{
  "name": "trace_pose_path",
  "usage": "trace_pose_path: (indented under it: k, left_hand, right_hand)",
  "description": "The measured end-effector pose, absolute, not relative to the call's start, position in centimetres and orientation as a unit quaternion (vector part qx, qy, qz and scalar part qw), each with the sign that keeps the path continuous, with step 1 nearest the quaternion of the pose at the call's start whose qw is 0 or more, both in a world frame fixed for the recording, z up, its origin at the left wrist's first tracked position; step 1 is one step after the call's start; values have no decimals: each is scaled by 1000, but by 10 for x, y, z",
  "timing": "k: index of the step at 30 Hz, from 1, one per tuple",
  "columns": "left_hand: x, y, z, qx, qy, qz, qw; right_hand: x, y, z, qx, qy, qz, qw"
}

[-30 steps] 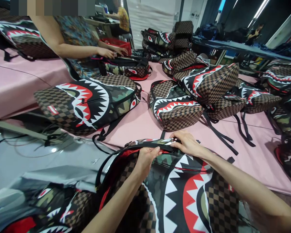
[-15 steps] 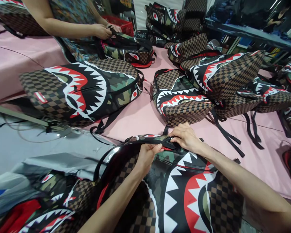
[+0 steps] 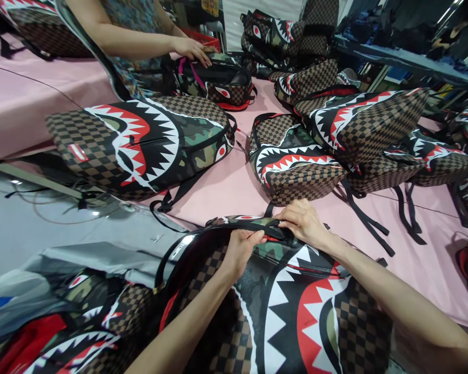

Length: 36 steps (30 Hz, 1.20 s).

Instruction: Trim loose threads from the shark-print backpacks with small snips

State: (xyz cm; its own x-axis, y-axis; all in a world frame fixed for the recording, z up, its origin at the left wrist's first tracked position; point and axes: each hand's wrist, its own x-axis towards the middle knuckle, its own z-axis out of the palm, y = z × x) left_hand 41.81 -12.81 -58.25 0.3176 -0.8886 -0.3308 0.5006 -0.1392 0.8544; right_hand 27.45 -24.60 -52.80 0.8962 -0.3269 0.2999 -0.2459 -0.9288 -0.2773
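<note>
In front of me is a checkered backpack with a camouflage panel and a printed shark mouth, its near front propped against the table edge. My left hand is closed on the black zipper edge along its top side, thumb pressed on the band. Just to the right, my right hand pinches the same edge, fingers bent; whether a zipper pull is between them is hidden. Red lining shows in a gap between the two hands.
A similar backpack lies at left on the pink table. Several more are piled at right. Across the table a person's hand rests on another bag. More bags lie low at left beside grey plastic sheeting.
My view has shifted slightly, so the scene sits a little further right. Both my hands keep their hold. The other person's hand now lies flatter over their bag.
</note>
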Motion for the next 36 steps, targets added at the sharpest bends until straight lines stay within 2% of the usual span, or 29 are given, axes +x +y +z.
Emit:
trace_pose_path:
  k: [4, 12, 17, 23, 29, 36]
  left_hand:
    - [419, -128, -583, 515, -203, -556, 620]
    - [420, -129, -584, 502, -203, -569, 619]
    - [419, -130, -585, 494, -191, -578, 621]
    - [419, -130, -587, 514, -194, -557, 623]
    - [420, -131, -591, 528, -211, -543, 618]
    - [420, -132, -585, 533, -201, -536, 623]
  right_hand:
    - [273, -245, -529, -952, 180, -193, 152]
    - [275, -246, -534, -963, 152, -176, 138]
    - [275, -247, -539, -951, 158, -197, 178]
    - [273, -251, -537, -965, 151, -179, 118]
    - [271, -254, -535, -953, 168, -212, 138]
    - [274, -250, -532, -966, 148, -167, 129]
